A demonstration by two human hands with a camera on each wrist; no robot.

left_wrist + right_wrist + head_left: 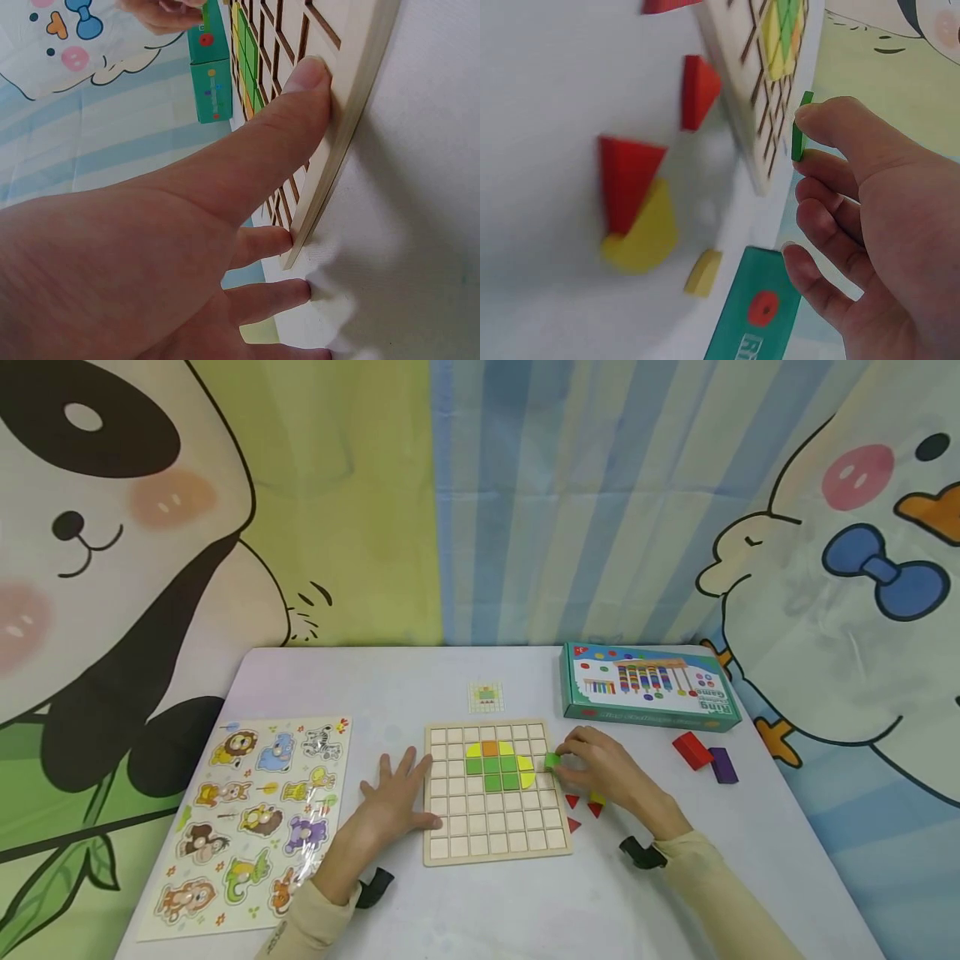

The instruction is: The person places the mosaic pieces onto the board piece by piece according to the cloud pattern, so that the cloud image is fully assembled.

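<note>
My right hand (600, 764) pinches a green square tile (802, 135) between thumb and index finger, just off the right edge of a wooden grid board (477, 824). My left hand (390, 802) lies with fingers spread at the board's left side. Its thumb (306, 79) presses on the frame, while other fingertips reach the edge and the table. Set in the upper grid cells are several green squares (492, 782), an orange square (490, 748) and yellow rounded pieces (528, 779).
Several red triangles (572, 801) and yellow pieces (703, 273) lie right of the board. Behind are a pattern card (486, 697) and a teal game box (651, 714). Red (692, 750) and purple blocks (723, 766) lie far right; an animal puzzle board (247, 827) is at left.
</note>
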